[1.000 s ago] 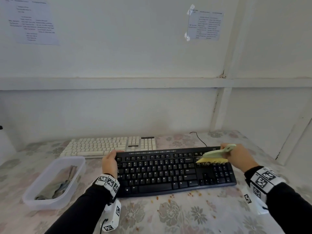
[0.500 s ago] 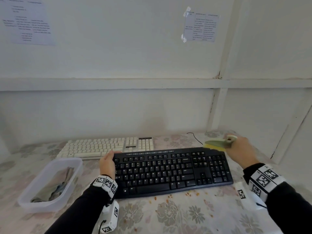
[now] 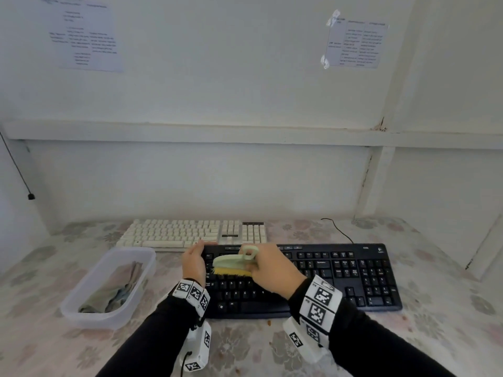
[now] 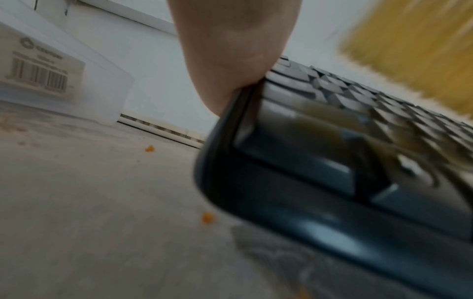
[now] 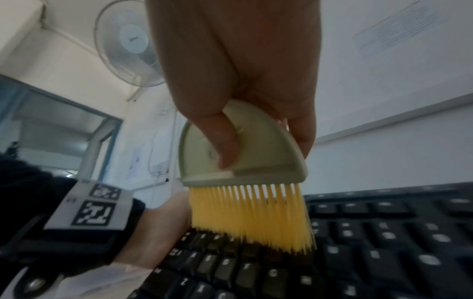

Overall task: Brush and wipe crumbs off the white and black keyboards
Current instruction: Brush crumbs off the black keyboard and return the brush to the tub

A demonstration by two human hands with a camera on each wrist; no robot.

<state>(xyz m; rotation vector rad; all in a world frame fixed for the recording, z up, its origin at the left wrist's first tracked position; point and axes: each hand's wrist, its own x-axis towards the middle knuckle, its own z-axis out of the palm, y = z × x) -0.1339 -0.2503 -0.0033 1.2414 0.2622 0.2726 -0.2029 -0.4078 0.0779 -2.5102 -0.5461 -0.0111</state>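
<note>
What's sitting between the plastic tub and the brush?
The left hand, gripping the black keyboard's left edge, sits between the tub and the brush. The head view shows it best.

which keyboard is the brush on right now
The black keyboard, nearer the person: the right hand holds the brush over its left keys. The white keyboard behind lies untouched.

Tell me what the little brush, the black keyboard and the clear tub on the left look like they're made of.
Brush: pale green moulded plastic back, smooth and matte; stiff yellow bristles look synthetic, being uniform, bright strands.
Black keyboard: hard plastic, with a slightly glossy frame edge that catches light in the left wrist view, and matte keys.
Tub: translucent, frosted-looking plastic; the cloth inside shows through its wall.
</note>
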